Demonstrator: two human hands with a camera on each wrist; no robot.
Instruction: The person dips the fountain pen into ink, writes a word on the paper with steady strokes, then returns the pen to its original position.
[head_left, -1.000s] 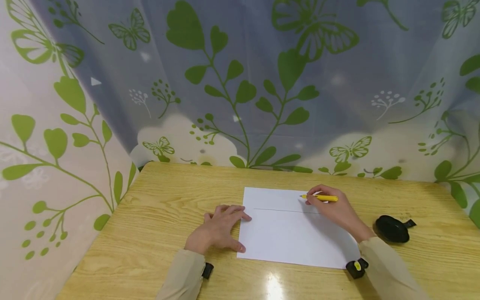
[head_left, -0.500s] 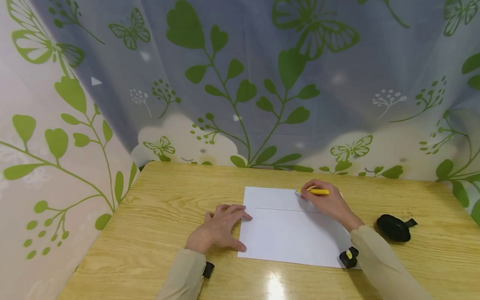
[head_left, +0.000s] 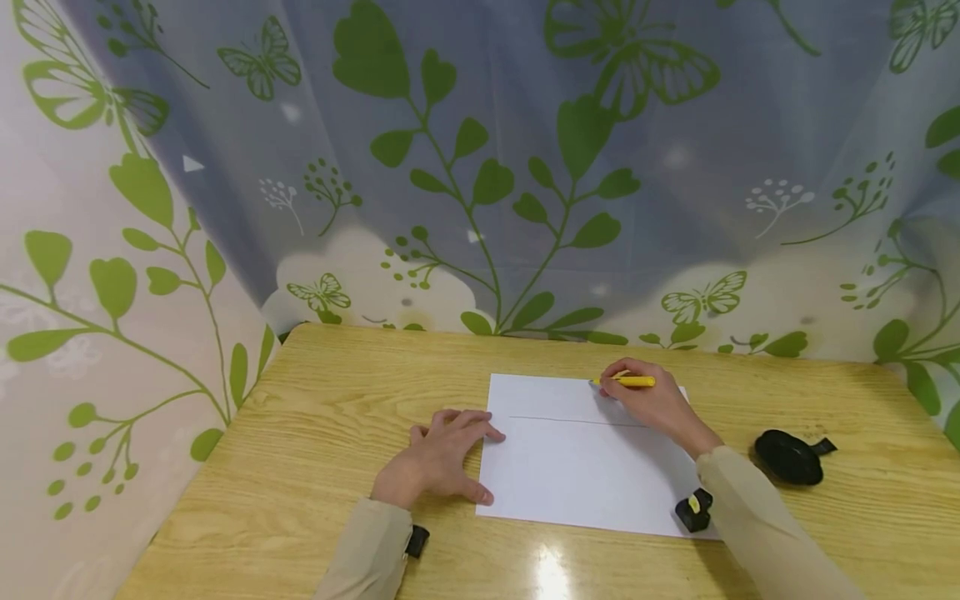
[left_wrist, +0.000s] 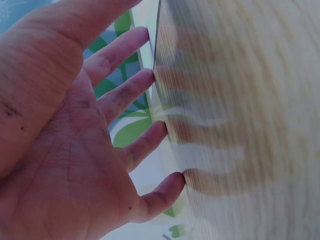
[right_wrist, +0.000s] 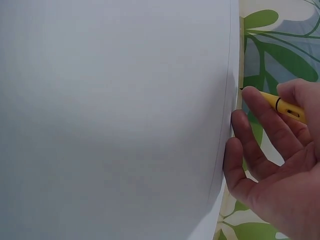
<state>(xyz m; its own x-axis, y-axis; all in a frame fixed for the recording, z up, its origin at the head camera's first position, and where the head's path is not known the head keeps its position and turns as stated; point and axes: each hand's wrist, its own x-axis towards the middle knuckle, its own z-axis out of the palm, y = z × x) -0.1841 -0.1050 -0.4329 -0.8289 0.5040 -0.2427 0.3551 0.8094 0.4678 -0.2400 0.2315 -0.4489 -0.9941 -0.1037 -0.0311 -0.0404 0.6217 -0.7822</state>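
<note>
A white sheet of paper (head_left: 570,475) lies on the wooden table with one long thin dark line (head_left: 555,419) drawn across its upper part. My right hand (head_left: 656,404) pinches a yellow pen (head_left: 637,382) between thumb and fingers, its dark tip at the upper part of the sheet, above the line. In the right wrist view the pen (right_wrist: 290,108) shows a black ring near its front, and the other fingertips rest on the paper. My left hand (head_left: 442,458) is spread at the sheet's left edge, index finger and thumb on the paper. Its other fingertips (left_wrist: 175,180) touch the wood.
To the right of the sheet sits a small black oval dish (head_left: 787,457) with a short tab. Behind the table (head_left: 337,392) hangs a curtain (head_left: 480,167) printed with green leaves and butterflies. Black straps with cameras (head_left: 693,510) are on both wrists.
My right hand with the pen has moved a little left and toward the top of the sheet, mostly in the first half second. The left hand has stayed in place.
</note>
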